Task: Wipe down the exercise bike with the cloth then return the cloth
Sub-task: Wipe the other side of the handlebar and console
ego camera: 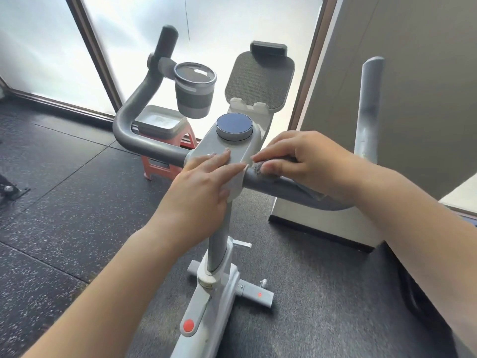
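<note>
While gripping the grey cloth (259, 167) on the handlebar (284, 186), right hand (307, 161); left hand (204, 182) flat, empty

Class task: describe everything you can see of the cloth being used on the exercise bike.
The cloth is grey and fuzzy, like microfibre. Only a small bunched part shows, at the inner end of the bike's right handlebar, beside the pale console housing. The right hand covers the rest, its fingers and thumb pinching it against the bar.
</note>
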Available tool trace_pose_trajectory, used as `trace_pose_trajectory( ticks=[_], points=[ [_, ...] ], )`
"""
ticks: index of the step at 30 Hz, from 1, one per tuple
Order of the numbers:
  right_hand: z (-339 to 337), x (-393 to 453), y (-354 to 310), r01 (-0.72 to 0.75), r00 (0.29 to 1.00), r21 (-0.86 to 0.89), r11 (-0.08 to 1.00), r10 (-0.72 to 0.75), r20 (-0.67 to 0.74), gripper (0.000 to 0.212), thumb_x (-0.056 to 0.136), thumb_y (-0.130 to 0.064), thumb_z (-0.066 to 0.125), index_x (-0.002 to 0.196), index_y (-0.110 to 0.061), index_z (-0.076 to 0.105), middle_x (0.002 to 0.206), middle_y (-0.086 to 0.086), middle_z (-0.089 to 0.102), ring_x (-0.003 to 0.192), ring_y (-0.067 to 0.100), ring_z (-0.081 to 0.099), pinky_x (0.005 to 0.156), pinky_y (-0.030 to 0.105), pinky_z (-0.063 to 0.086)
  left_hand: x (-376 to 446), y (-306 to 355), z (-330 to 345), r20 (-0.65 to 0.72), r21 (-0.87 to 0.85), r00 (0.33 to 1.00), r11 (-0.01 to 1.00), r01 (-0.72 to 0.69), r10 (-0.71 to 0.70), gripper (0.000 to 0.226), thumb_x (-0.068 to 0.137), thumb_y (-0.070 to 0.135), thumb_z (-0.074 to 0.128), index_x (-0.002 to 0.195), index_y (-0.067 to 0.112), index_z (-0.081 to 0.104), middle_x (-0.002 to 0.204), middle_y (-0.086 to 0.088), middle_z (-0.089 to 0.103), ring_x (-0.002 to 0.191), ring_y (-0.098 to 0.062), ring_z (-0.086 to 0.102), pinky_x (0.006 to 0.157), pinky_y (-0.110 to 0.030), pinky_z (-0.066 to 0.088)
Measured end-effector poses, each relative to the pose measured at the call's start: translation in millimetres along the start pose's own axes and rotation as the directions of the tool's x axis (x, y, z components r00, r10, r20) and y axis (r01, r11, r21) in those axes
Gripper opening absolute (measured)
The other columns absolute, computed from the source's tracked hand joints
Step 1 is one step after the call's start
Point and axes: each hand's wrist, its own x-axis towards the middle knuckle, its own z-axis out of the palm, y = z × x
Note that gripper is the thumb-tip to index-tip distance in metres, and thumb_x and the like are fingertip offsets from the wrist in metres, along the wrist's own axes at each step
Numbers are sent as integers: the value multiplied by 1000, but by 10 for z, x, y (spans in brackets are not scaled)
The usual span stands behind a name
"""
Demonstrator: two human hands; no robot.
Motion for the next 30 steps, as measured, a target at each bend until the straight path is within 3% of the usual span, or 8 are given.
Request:
trace_pose_trajectory(
  ticks=[3,6,12,17,25,30],
  points=[
    [76,99,3,-25,999,0,1000,25,-22,19,86,-40,65,104,-34,69,102,-10,68,96,9,61,91,31,47,-3,-8,0,-2,-8,1000,1000,2,-2,58,82,6,59,134,30,52,145,0,47,131,-28,40,112,-42,31],
    [111,163,-9,-46,998,-32,998,46,-31,18,83,-44,67,94,-32,59,90,-9,64,82,12,57,76,30,45,-6,5,-1,-1,-7,1000,1000,11,-11,59,82,7,58,135,32,51,146,1,45,132,-27,38,112,-39,29],
    [130,160,14,-11,1000,-36,999,11,-7,21,79,-46,70,79,-26,63,73,-13,60,66,0,50,64,28,38,-27,22,3,-26,-23,999,1000,20,-21,61,80,5,59,134,31,52,144,-1,48,129,-28,41,111,-35,27],
    [129,99,21,48,998,-68,996,-50,-33,27,68,-58,64,79,-33,64,89,-8,71,84,14,63,77,38,51,-34,24,12,-43,-29,999,999,23,-25,59,77,5,57,131,28,55,141,-3,51,126,-30,43,109,-36,30],
    [59,-153,103,116,990,-157,981,-127,-64,14,72,-42,75,79,-31,71,96,-13,72,92,17,63,75,39,52,-45,62,55,-107,-16,994,1000,27,-29,53,74,17,52,126,26,61,137,-2,55,123,-29,47,105,-41,38],
    [13,-324,258,133,985,-131,983,-146,-97,23,72,-52,65,82,-32,72,97,-13,73,91,20,65,75,40,52,-38,176,115,-120,-20,993,1000,-5,3,48,77,21,49,123,21,63,134,-3,57,124,-30,48,107,-45,38]
  ],
)
